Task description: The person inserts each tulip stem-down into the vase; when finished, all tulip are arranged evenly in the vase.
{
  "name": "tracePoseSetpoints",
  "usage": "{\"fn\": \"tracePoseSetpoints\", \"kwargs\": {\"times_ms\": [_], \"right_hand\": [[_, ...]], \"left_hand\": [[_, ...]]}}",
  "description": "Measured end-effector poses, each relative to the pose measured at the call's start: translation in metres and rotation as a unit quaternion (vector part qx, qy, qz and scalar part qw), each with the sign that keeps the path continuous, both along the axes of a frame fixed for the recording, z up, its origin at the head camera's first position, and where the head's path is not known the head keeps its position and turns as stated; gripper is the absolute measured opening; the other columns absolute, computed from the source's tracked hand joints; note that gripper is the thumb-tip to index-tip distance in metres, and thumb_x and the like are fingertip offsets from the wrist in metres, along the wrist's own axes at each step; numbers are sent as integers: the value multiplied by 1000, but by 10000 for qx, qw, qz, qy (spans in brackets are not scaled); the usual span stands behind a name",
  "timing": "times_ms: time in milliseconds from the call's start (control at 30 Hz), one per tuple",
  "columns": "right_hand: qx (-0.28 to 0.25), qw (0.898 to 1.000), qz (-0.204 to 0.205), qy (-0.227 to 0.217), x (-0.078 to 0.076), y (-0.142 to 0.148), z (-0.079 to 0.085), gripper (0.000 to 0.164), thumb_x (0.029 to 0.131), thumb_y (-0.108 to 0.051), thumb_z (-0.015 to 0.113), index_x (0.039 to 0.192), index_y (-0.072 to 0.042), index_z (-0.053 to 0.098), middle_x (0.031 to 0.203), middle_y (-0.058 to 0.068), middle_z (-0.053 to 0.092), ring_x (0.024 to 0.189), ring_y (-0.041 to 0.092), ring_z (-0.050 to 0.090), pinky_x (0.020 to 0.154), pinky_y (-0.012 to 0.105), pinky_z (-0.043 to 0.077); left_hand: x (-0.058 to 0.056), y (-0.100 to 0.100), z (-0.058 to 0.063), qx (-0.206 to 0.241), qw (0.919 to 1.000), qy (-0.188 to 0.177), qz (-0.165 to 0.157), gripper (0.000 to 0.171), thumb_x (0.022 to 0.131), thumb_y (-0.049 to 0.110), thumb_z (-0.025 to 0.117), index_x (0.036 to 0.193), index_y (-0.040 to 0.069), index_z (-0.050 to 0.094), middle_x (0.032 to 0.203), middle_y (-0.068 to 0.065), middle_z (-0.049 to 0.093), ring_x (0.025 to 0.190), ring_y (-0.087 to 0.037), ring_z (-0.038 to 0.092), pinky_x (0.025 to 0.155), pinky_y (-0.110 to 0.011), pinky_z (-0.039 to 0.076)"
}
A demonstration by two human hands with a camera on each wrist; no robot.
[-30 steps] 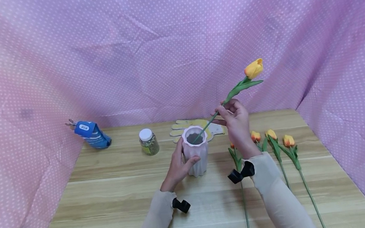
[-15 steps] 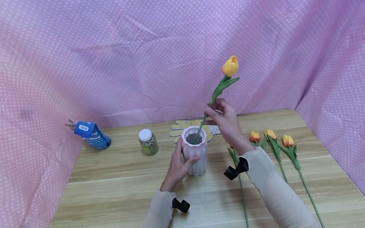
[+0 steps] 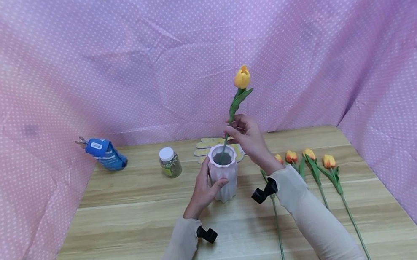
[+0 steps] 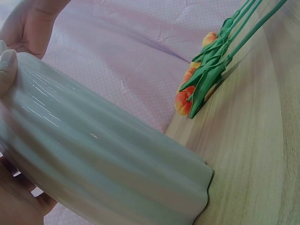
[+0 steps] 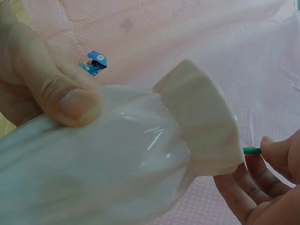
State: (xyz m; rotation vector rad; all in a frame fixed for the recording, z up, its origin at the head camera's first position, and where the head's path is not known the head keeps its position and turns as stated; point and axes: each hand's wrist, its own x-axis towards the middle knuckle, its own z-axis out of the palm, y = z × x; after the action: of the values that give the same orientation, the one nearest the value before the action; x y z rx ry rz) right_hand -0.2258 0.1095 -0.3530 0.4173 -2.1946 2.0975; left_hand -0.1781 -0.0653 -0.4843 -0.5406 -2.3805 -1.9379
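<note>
In the head view, a pale pink fluted vase [image 3: 226, 185] stands upright on the wooden table. My left hand [image 3: 202, 192] grips its side, thumb across the front and fingers round the left. Over the rim, my right hand [image 3: 249, 140] pinches the stem of a yellow tulip [image 3: 242, 77] just below its leaves. That stem slants down into the vase's dark mouth, bloom uppermost. Seen from the right wrist, a short piece of green stem [image 5: 251, 151] shows between the thumb and the vase rim. The stem's lower end is hidden inside.
Several orange-yellow tulips [image 3: 329, 161] lie on the table [image 3: 136, 239] to the right, partly under the right forearm. A yellow-and-white glove [image 3: 210, 142] lies behind the vase. Farther left are a white-lidded jar [image 3: 171, 164] and a blue package [image 3: 106, 153]. Pink dotted cloth [image 3: 185, 56] surrounds the table.
My right hand has moved left, swinging the tulip from a strong rightward slant to nearly upright over the vase. The left hand and the vase have stayed in place.
</note>
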Motion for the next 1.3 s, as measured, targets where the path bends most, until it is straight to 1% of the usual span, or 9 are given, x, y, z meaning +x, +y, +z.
{"fn": "tracePoseSetpoints", "kwargs": {"times_ms": [100,167,233,400,567,767,933,1100,1300], "right_hand": [[343,9994,78,64,-1,-2,-1,25,98,-2,60,122,6,57,91,10,67,82,10,68,79,47,64],[512,9986,146,71,-2,-3,-1,24,99,-3,59,122,5,58,94,16,67,83,11,67,77,44,65],[616,9978,253,73,-2,-4,-1,24,99,-4,59,121,5,59,95,20,66,83,11,66,75,36,65],[953,9938,547,182,-3,-7,-3,24,99,-6,60,121,2,62,95,22,69,82,9,65,72,23,60],[1511,9843,765,491,-3,-9,-5,24,96,-6,65,119,0,67,95,21,72,79,12,63,70,20,51],[1860,9755,959,675,-2,-10,-6,24,95,-7,67,118,1,69,94,20,72,77,16,59,67,19,49],[2157,9680,1085,682,-1,-9,-6,23,96,-9,66,118,-2,71,101,16,74,84,16,62,74,23,53],[2484,9567,1361,665,-1,-7,-7,22,95,-9,66,116,-3,72,112,15,75,99,22,69,88,37,60],[2575,9535,1486,491,0,-2,-6,31,93,-13,70,123,-3,70,121,16,72,115,31,68,98,47,58]], "left_hand": [[0,0,0,25,10000,24,-36,90,91,48,71,160,23,19,160,-6,38,150,-30,35,126,-58,23],[0,0,-1,52,10000,31,-46,90,90,49,71,160,23,20,160,-7,39,149,-31,36,126,-58,24],[0,0,-1,62,10000,55,-39,90,90,49,71,159,22,21,160,-8,39,149,-31,37,125,-59,24],[0,0,-1,45,9999,90,-21,88,91,47,71,159,22,21,160,-8,39,148,-32,37,125,-59,25],[1,0,0,-14,10000,-3,-9,88,92,42,71,160,23,19,161,-7,38,150,-30,35,125,-57,25],[1,0,0,-47,10000,-64,12,89,92,41,71,160,21,17,162,-7,36,151,-30,33,126,-56,25],[1,0,1,-30,10000,-71,-1,91,92,45,71,161,21,17,162,-8,35,151,-30,32,126,-57,24],[1,-1,1,-17,10000,16,-14,91,91,45,71,161,22,17,161,-9,37,151,-31,33,126,-57,23],[1,0,0,5,10000,87,-24,89,92,44,71,160,21,19,160,-10,38,150,-31,35,126,-58,23]]}}
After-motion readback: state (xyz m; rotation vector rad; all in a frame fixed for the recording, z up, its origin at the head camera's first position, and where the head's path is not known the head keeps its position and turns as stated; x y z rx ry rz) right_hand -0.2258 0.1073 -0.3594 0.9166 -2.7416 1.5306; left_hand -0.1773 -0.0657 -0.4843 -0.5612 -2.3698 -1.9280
